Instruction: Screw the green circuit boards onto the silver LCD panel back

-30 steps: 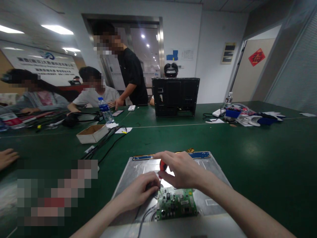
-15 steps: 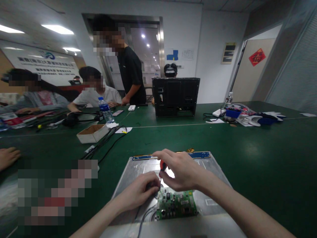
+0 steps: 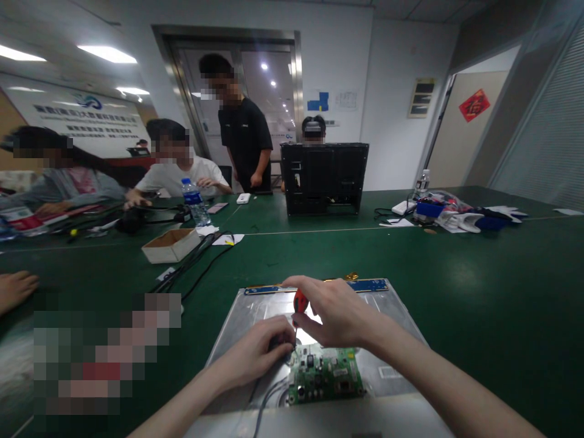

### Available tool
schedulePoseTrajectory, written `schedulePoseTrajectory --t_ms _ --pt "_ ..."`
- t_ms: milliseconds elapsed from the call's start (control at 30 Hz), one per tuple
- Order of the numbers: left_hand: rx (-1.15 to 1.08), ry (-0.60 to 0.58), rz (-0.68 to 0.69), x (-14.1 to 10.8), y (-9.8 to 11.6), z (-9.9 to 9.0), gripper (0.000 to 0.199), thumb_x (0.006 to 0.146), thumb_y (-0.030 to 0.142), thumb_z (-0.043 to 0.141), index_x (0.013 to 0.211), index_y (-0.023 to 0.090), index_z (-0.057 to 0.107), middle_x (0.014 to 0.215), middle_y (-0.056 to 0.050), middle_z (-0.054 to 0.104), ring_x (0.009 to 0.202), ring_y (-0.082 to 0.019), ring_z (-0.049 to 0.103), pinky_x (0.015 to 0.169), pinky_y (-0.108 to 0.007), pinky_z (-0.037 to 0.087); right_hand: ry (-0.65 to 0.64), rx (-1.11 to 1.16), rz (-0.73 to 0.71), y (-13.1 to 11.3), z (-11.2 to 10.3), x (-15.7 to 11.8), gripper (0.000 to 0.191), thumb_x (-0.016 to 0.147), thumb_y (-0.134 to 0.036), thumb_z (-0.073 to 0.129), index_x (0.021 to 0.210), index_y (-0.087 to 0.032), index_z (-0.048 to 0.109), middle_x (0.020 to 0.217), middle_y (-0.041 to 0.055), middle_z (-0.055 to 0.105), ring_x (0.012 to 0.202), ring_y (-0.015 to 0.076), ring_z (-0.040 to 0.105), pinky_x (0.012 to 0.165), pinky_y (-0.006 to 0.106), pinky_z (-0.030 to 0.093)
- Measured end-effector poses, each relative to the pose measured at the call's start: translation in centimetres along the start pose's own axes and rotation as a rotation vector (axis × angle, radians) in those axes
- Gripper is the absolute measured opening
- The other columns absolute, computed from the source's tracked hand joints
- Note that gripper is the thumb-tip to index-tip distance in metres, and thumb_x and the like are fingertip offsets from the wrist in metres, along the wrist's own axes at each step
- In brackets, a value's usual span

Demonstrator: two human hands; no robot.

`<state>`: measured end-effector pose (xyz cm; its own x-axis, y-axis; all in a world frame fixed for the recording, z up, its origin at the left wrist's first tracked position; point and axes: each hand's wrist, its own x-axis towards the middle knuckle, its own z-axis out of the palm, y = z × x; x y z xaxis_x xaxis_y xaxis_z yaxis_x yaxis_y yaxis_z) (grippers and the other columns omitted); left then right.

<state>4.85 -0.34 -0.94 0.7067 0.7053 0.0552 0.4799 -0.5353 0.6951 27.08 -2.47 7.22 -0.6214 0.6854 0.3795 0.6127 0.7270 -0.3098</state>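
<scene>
A screwdriver with a red and black handle (image 3: 300, 301) stands nearly upright, its thin shaft pointing down at the upper left corner of a green circuit board (image 3: 325, 376). My right hand (image 3: 331, 310) grips that handle between thumb and fingers from above. Beside the shaft's lower end, my left hand (image 3: 269, 342) has its fingertips pinched together at the board's corner; what they hold is hidden. Under both hands lies a flat metal display panel (image 3: 387, 340), with a blue circuit strip (image 3: 371, 285) along its far edge. Dark cables (image 3: 264, 401) run from the board's left side toward me.
Black cables (image 3: 191, 264) and an open cardboard box (image 3: 171, 246) lie to the left, near a water bottle (image 3: 195, 204). A black monitor casing (image 3: 325, 179) stands across the green table (image 3: 479, 292). Gloves (image 3: 460, 220) are at the right. Several people sit or stand around; another person's hand (image 3: 17, 291) rests at the left edge.
My right fingers have shifted slightly around the screwdriver, showing more of its red handle. My left hand stays put. Across the table, the standing person has straightened and moved a little right.
</scene>
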Motion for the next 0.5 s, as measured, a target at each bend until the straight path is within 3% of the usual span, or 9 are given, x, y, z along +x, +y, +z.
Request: schedulePoseTrajectory --t_ms 300,500 --pt "0.018 0.019 0.002 -0.05 0.32 -0.03 0.009 0.088 0.015 0.054 0.087 0.018 0.063 0.088 -0.002 0.064 0.077 -0.018 0.056 0.070 -0.028 0.041 0.002 -0.007 -0.009 0.30 0.26 0.06 0.040 0.093 -0.024 0.060 0.132 -0.016 0.053 0.107 0.0092 0.077 0.086 0.0235 0.072 0.065 0.031 0.045" --pt "0.007 0.012 0.019 -0.02 0.06 0.06 0.009 0.093 0.019 0.055 0.089 0.018 0.063 0.089 -0.003 0.065 0.079 -0.019 0.056 0.073 -0.030 0.043 0.036 0.032 -0.070 0.08 -0.12 -0.16 0.050 0.086 -0.021 0.057 0.136 -0.011 0.050 0.113 0.0127 0.073 0.085 0.0228 0.069 0.068 0.033 0.048"
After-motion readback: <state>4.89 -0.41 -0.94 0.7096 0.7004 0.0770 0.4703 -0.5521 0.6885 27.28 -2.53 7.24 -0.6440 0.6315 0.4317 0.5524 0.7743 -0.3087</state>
